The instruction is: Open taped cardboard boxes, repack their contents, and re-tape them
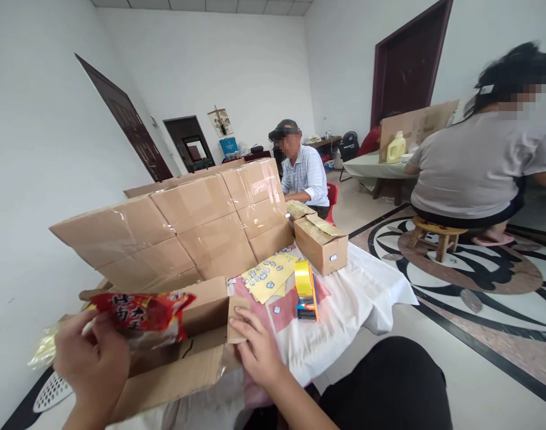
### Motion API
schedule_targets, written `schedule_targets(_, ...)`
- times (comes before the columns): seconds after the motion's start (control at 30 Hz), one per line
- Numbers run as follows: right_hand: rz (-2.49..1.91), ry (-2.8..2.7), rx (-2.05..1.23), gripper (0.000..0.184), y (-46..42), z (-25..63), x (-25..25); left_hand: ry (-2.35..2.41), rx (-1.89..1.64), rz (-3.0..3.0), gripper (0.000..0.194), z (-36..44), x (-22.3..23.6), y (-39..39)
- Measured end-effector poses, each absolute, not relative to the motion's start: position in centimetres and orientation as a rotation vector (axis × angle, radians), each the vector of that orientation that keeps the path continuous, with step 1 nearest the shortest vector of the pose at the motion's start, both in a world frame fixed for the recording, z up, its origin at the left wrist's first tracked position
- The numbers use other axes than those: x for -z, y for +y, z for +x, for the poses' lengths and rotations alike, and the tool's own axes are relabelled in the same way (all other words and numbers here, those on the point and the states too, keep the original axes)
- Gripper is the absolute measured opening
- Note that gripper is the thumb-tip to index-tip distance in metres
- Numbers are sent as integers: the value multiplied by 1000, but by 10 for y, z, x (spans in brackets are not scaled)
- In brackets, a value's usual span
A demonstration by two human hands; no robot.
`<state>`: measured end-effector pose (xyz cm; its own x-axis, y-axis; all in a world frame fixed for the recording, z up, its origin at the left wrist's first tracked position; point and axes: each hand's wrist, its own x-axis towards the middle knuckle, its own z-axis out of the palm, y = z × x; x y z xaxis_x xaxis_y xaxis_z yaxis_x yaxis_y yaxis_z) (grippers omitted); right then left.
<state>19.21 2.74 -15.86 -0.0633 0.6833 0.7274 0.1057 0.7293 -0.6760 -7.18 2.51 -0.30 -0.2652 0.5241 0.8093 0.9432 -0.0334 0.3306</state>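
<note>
My left hand [91,352] pinches the left end of a red plastic snack packet [143,313] with white lettering. The packet hangs over an open cardboard box [174,373] in front of me. On the box's right side, my right hand [257,343] grips a raised end flap [235,322] between thumb and fingers. Inside the box it is shadowed, and what lies at the bottom is hard to make out. A tape dispenser [306,292] with a yellow roll stands to the right, beside a yellow sheet of stickers [270,276].
A wall of taped cardboard [201,224] stands behind the box. Closed cartons [322,243] sit at the table's right edge on a white cloth [344,298]. One person [304,170] sits across, another [474,149] on a stool at right.
</note>
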Motion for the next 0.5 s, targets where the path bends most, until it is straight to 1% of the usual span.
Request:
schedule_targets(0.1, -684, -1597, -546, 48, 27, 192, 159, -1661, 1104, -1587, 35, -86, -1, 36)
schedule_targets(0.17, -681, -1604, -543, 48, 28, 192, 159, -1469, 977, -1749, 31, -99, 1, 44)
schedule_targets(0.27, -648, -1628, -533, 49, 29, 190, 159, -1285, 741, -2029, 33, -107, 10, 51)
schedule_targets(0.33, -635, -1630, -529, 49, 29, 189, 159, -1303, 567, -2247, 41, -97, 19, 55)
schedule_targets(0.4, -640, -1624, -533, 51, 29, 189, 158, -1441, 336, -2563, 45, -75, 29, 59)
schedule_targets(0.47, -650, -1621, -552, 54, 29, 188, 158, -1618, 110, -2882, 39, -51, 38, 66)
schedule_targets(0.5, -654, -1616, -564, 56, 29, 188, 158, -1670, 54, -2974, 35, -42, 41, 71)
